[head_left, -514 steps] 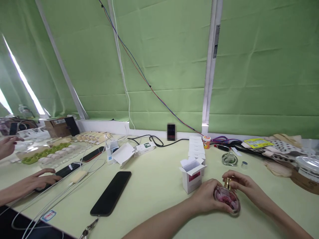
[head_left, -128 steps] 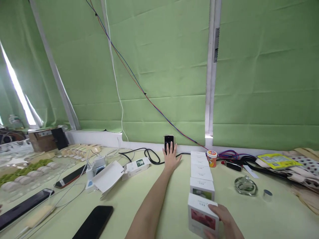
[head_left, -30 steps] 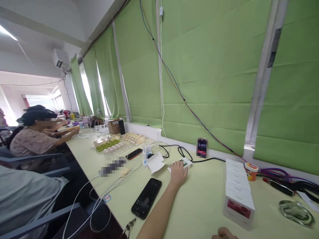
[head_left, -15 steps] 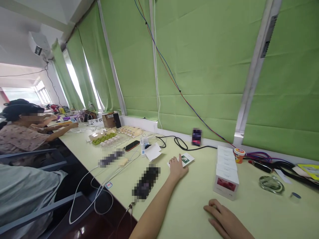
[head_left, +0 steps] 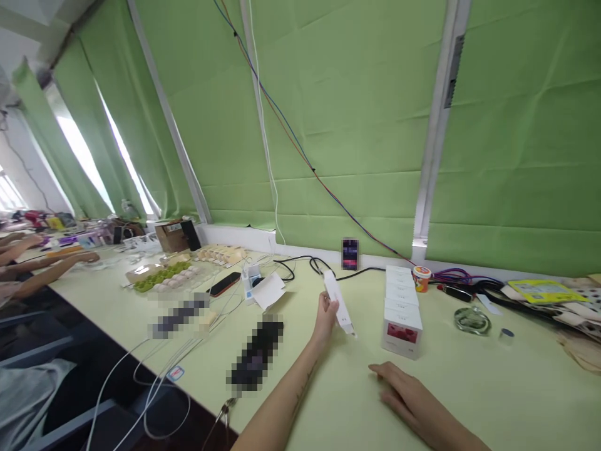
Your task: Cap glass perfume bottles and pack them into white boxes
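My left hand [head_left: 325,316] grips a flat white box [head_left: 337,304] and holds it tilted on edge above the table, thumb on the side facing me. Its narrow white side with small print shows; the broad faces are mostly turned away. Lower and to the right, my right hand [head_left: 399,391] rests on the table with its fingers loosely stretched and nothing in them. Beyond it stands a row of several white boxes [head_left: 402,319], the front one bearing a red picture. A sheet of white paper [head_left: 267,291] lies left of the held box.
A phone [head_left: 350,254] leans against the sill; a blurred dark device [head_left: 257,354] and another phone [head_left: 225,284] lie left. Egg-like pieces fill a carton [head_left: 162,277]. A glass dish [head_left: 472,319], a small tub [head_left: 421,279] and cables are at right. A co-worker's arm [head_left: 59,269] reaches in far left.
The white box lay flat under my left hand; now that hand has picked it up and turned it on edge. My right hand stays near the same spot. The view has swung right.
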The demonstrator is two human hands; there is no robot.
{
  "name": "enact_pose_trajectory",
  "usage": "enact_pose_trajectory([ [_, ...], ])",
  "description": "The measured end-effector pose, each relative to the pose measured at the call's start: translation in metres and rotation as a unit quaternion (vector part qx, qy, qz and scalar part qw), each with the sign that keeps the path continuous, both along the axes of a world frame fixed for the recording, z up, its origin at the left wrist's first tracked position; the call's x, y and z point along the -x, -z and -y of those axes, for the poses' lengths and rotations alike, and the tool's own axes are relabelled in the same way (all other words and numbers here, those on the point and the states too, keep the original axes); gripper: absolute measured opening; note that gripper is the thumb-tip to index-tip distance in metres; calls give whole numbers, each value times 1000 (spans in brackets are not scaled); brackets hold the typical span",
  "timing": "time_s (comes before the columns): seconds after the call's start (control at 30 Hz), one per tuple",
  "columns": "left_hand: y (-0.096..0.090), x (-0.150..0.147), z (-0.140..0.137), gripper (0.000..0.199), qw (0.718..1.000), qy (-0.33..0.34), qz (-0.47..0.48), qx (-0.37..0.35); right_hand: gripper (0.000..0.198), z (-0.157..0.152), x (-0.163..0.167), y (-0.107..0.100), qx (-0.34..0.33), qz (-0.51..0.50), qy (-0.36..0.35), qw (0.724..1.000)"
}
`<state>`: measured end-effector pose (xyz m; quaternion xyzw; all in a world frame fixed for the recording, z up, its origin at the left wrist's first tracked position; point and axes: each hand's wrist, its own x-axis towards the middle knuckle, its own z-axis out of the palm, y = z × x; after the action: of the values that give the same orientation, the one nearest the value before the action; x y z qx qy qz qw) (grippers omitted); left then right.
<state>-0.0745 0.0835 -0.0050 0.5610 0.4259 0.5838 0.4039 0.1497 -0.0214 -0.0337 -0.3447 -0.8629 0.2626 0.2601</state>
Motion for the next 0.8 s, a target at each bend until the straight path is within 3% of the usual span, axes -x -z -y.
enact_pose_trajectory([
  [0.13, -3, -16, 18, 65, 990, 140, 22, 3, 42, -8, -4, 11, 25, -74, 72, 994],
  [0.2, -4, -21, 28, 60, 980, 194, -30, -22, 44, -11, -4, 17, 17, -117, 122, 985],
  [0.27, -5, -25, 34, 54, 968, 197, -130, -90, 43, -12, -4, 21, 11, -160, 183, 970],
  [0.33, -5, -25, 36, 61, 953, 149, -213, -153, 40, -11, -4, 24, -1, -190, 237, 953],
  [0.43, -10, -11, 27, 72, 956, 6, -241, -167, 41, -7, -4, 26, -62, -222, 276, 933],
  [0.5, -16, 11, 15, 54, 947, -131, -252, -151, 43, -6, -5, 26, -101, -230, 267, 930],
  [0.6, -26, 53, 0, 34, 908, -292, -281, -109, 41, -8, -4, 24, -112, -200, 234, 945],
  [0.7, -25, 88, -7, 35, 877, -359, -312, -65, 42, -13, -2, 22, -122, -164, 204, 957],
  [0.8, -14, 102, -9, 33, 871, -358, -335, -31, 41, -17, -4, 22, -145, -126, 160, 968],
])
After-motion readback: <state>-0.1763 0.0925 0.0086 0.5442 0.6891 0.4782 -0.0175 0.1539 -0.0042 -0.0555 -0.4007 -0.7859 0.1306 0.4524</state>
